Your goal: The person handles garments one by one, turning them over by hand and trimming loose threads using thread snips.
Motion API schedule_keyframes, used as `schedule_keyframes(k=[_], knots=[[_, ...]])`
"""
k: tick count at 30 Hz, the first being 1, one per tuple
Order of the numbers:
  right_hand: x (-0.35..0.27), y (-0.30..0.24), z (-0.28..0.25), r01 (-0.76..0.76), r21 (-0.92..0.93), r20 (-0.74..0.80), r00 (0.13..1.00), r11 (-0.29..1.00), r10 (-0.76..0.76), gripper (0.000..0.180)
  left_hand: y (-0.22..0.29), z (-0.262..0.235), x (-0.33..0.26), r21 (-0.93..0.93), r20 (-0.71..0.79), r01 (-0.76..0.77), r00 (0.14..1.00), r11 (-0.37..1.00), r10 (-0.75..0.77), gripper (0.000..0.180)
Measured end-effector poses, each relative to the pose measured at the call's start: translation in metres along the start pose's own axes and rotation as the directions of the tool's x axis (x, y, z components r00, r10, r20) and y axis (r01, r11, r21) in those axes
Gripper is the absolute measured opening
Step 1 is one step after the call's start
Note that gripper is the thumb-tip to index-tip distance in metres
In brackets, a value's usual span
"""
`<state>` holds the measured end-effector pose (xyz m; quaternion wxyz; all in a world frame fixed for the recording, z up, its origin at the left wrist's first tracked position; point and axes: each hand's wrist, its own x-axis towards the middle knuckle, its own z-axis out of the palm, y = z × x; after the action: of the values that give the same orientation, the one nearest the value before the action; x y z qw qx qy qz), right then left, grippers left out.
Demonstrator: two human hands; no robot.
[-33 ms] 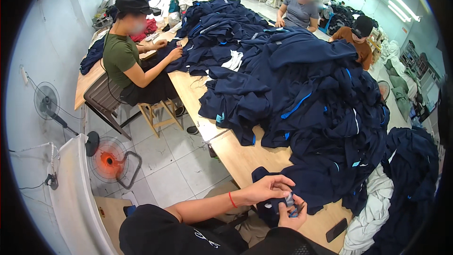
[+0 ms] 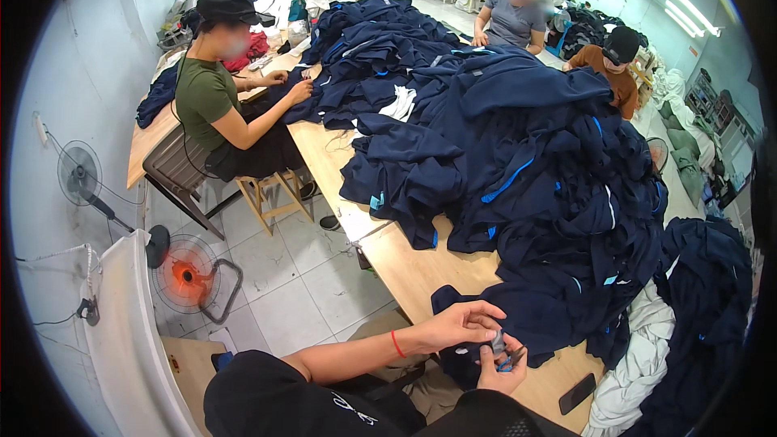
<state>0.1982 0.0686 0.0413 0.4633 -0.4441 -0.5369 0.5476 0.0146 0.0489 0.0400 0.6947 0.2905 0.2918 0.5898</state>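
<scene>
My left hand, with a red band on its wrist, pinches a fold of a navy garment at the near end of the long wooden table. Just below it, my right hand is closed on a small grey and blue tool, which is held against the same fold. Both hands touch the cloth. The tool's exact kind is too small to tell.
A tall heap of navy garments with blue trim covers most of the table. A black phone lies near its front edge beside white cloth. Three other people sit working further along. An orange floor fan stands to the left.
</scene>
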Motion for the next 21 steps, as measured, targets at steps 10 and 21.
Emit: schedule_keyframes(k=[10, 21], knots=[[0.002, -0.03, -0.007, 0.013, -0.102, -0.016, 1.0, 0.995, -0.015, 0.028, -0.019, -0.022, -0.017, 0.652, 0.077, -0.193, 0.979, 0.733, 0.189, 0.033], [-0.001, -0.022, 0.005, 0.152, -0.148, 0.013, 0.988, 0.977, -0.152, 0.059, -0.013, 0.017, -0.006, 0.309, -0.221, -0.114, 0.957, 0.944, 0.187, 0.016]])
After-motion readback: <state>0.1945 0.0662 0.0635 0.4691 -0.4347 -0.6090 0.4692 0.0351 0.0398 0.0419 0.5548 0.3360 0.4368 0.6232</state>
